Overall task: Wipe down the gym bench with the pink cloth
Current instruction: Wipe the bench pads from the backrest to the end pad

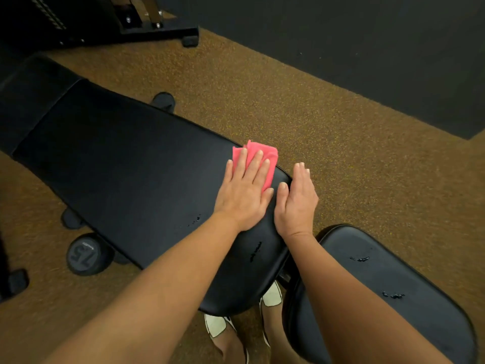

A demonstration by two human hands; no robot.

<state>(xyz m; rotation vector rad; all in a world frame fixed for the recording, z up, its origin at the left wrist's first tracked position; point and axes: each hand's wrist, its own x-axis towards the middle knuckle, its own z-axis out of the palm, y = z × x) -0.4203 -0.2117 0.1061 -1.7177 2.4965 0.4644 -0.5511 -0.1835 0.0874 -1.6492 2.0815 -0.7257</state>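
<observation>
A long black padded gym bench runs from the upper left to the lower middle of the head view. The folded pink cloth lies on the pad near its far right edge. My left hand presses flat on the cloth, fingers spread, and covers its near half. My right hand rests on the pad's right edge beside the cloth, fingers together, holding nothing. A separate black seat pad sits at the lower right, partly under my right forearm, with small tears in its cover.
A dumbbell marked 75 lies on the speckled brown floor under the bench's left side. A black machine base stands at the top left. A dark mat covers the upper right. My white shoes show below the bench.
</observation>
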